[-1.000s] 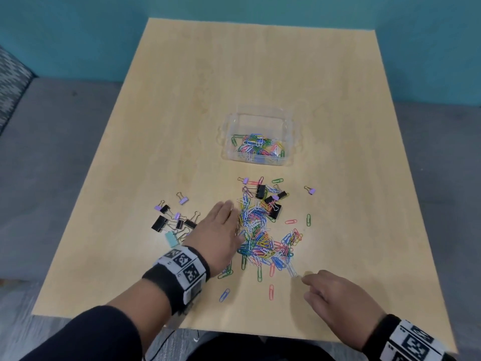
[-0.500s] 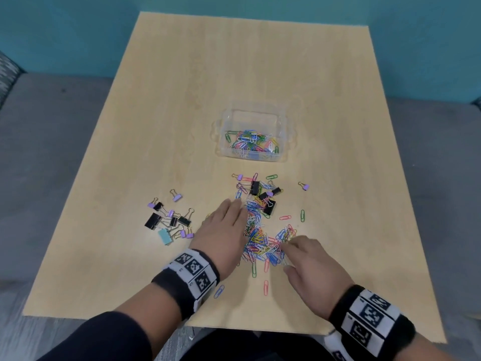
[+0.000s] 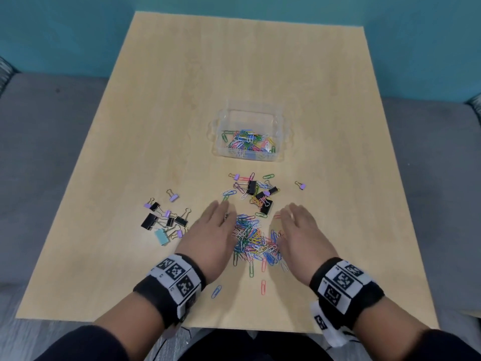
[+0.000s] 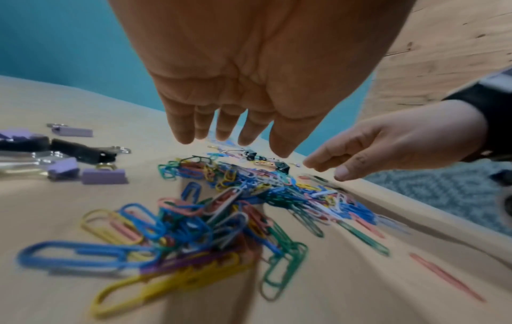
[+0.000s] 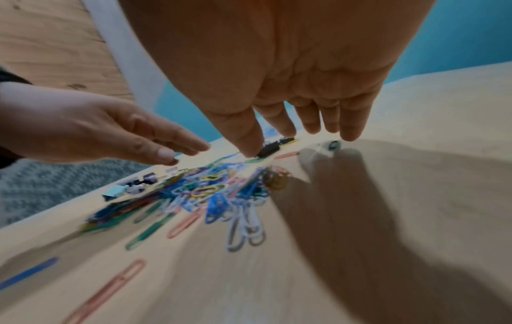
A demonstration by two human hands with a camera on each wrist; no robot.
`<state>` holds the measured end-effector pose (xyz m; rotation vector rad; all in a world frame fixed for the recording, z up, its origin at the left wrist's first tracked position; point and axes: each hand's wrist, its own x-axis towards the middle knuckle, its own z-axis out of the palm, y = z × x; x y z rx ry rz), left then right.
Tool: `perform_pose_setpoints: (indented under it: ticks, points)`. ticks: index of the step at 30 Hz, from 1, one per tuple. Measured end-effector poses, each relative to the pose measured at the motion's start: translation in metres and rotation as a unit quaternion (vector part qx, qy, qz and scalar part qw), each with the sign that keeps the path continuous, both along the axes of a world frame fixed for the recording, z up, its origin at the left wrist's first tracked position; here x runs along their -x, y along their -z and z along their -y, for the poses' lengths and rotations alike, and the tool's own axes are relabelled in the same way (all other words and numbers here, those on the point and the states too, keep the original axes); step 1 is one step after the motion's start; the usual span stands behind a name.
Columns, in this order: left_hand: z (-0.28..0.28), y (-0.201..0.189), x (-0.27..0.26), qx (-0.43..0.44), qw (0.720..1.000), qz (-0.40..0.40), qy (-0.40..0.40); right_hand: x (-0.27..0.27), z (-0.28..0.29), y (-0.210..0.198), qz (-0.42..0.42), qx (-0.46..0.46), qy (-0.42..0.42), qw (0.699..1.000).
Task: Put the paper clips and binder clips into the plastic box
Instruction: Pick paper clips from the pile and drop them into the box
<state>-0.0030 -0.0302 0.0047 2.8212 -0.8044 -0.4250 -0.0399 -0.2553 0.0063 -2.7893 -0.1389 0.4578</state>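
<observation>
A heap of coloured paper clips (image 3: 253,241) (image 4: 227,210) (image 5: 210,193) lies near the table's front edge. My left hand (image 3: 212,230) (image 4: 230,131) stands at the heap's left side, my right hand (image 3: 299,230) (image 5: 299,131) at its right side, both with straight fingers and holding nothing. Black and purple binder clips (image 3: 260,196) lie mixed with loose paper clips just beyond the heap. Another group of binder clips (image 3: 166,220) (image 4: 69,157) sits to the left. The clear plastic box (image 3: 250,110) stands farther back, with paper clips inside.
The wooden table (image 3: 182,100) has bare surface beyond and beside the box. Single paper clips (image 3: 263,286) lie close to the front edge. A lone purple binder clip (image 3: 300,185) sits at the right. Grey floor (image 3: 52,139) surrounds the table.
My right hand moved from the front edge up to the heap's right side and opened flat. The loose paper clips are now pushed into a tighter heap between both hands.
</observation>
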Motion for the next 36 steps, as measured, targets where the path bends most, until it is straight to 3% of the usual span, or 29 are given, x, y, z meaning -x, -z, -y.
perform_pose_setpoints:
  ticks: [3,6,9,11,15,18,22,24,27,30,33,36]
  points:
    - [0.005,0.006,-0.014,0.001,0.996,-0.045,-0.072,-0.002,-0.002,0.004,-0.031,0.013,-0.023,0.999]
    - [0.008,0.015,-0.022,0.002,0.998,-0.054,-0.028,0.003,-0.007,-0.002,-0.018,-0.031,-0.072,0.997]
    - [-0.004,0.015,-0.017,0.078,0.996,-0.038,-0.010,0.001,0.011,-0.006,-0.010,-0.092,0.025,0.995]
    - [-0.013,0.014,-0.014,0.081,0.996,-0.022,-0.020,0.002,0.026,-0.006,-0.012,-0.086,0.072,0.994]
    - [-0.011,0.011,-0.002,0.032,0.999,-0.021,-0.005,0.008,0.011,-0.001,-0.011,-0.040,-0.023,0.999]
    - [-0.001,0.005,0.007,0.099,0.993,-0.066,0.000,0.015,-0.012,0.005,-0.030,-0.055,-0.101,0.993]
    - [-0.029,-0.017,0.027,0.151,0.982,-0.052,-0.099,0.029,-0.004,-0.006,-0.010,-0.102,-0.064,0.993]
    - [-0.045,-0.025,0.050,0.134,0.981,-0.120,-0.079,0.040,0.001,-0.016,-0.001,-0.127,-0.070,0.989]
    - [-0.049,-0.020,0.079,0.100,0.953,-0.285,-0.035,0.056,-0.008,-0.022,-0.132,-0.173,-0.125,0.968]
    - [-0.037,-0.006,0.079,0.117,0.958,-0.258,-0.037,0.053,-0.030,-0.012,-0.165,-0.183,-0.153,0.957]
    - [-0.026,-0.004,0.067,0.155,0.967,-0.191,-0.073,0.037,-0.043,-0.003,-0.129,-0.217,-0.095,0.963]
    - [-0.034,-0.013,0.065,0.110,0.977,-0.130,-0.131,0.033,-0.032,-0.005,-0.073,-0.193,-0.043,0.977]
